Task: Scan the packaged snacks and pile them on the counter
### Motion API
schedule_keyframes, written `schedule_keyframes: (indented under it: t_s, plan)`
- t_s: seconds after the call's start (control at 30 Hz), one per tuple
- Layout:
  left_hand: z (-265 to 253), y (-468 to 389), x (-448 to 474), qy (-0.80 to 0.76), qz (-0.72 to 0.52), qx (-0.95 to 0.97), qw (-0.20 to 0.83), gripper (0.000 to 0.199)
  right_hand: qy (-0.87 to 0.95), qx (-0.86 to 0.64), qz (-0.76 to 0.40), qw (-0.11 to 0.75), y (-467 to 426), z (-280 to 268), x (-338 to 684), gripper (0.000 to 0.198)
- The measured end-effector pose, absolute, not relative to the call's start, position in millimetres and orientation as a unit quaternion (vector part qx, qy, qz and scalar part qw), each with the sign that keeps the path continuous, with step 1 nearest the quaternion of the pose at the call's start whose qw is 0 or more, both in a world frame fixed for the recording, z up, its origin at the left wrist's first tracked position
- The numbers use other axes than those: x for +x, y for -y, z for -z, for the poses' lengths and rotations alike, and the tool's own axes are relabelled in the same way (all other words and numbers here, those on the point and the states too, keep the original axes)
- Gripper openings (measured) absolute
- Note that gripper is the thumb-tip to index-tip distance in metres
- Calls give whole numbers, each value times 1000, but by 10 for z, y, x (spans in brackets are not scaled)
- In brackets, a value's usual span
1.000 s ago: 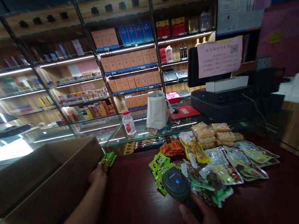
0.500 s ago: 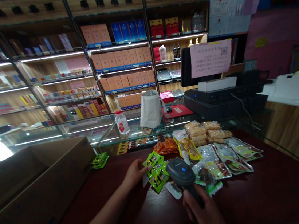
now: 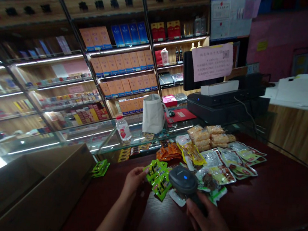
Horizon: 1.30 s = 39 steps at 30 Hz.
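My right hand [image 3: 208,217] is wrapped around the handle of a black barcode scanner [image 3: 183,179] with a blue light on its top. The scanner head is above the tabletop, just right of a cluster of bright green snack packets [image 3: 157,178]. My left hand [image 3: 134,181] has its thumb and fingertips closed at the left edge of these packets. Part of a white packet [image 3: 177,197] shows below the scanner. Behind the scanner lie orange packets [image 3: 169,151], a yellow bag [image 3: 190,150] and several clear-and-silver food pouches [image 3: 219,166].
A large open cardboard box [image 3: 45,188] stands at left, with more green packets [image 3: 100,168] beside it. Wrapped tan snacks [image 3: 205,137] lie at the back. A bottle [image 3: 124,128] and white paper bag [image 3: 153,114] stand on the glass counter, near a monitor [image 3: 188,70].
The view has shifted slightly. My left fingers have moved a little towards the left edge of the green packets. The right hand still holds the scanner in nearly the same place.
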<state>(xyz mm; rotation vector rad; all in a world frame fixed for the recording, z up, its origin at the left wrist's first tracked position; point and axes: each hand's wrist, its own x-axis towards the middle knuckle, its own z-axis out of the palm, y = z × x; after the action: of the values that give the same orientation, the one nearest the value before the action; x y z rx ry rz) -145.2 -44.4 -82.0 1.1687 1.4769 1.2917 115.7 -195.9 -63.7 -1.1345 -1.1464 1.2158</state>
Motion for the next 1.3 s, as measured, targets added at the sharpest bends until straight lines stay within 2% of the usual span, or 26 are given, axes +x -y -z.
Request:
schedule_keyframes:
  t_s: [0.27, 0.57, 0.8, 1.03, 1.3]
  plan:
    - [768, 602, -1705, -577, -557, 454, 388, 56, 484, -461, -523, 529, 1927, 699, 1008, 37]
    - [659, 655, -1675, -557, -582, 459, 374, 46, 495, -473, -532, 498, 1908, 662, 830, 33]
    - [636, 678, -1651, -537, -600, 465, 369, 42, 470, -493, -530, 505, 1875, 757, 779, 45]
    - [627, 690, -1642, -536, -598, 487, 344, 33, 492, -487, -540, 479, 1903, 708, 823, 43]
    - [732, 606, -1723, -533, -615, 450, 368, 40, 504, -500, -515, 480, 1891, 740, 827, 46]
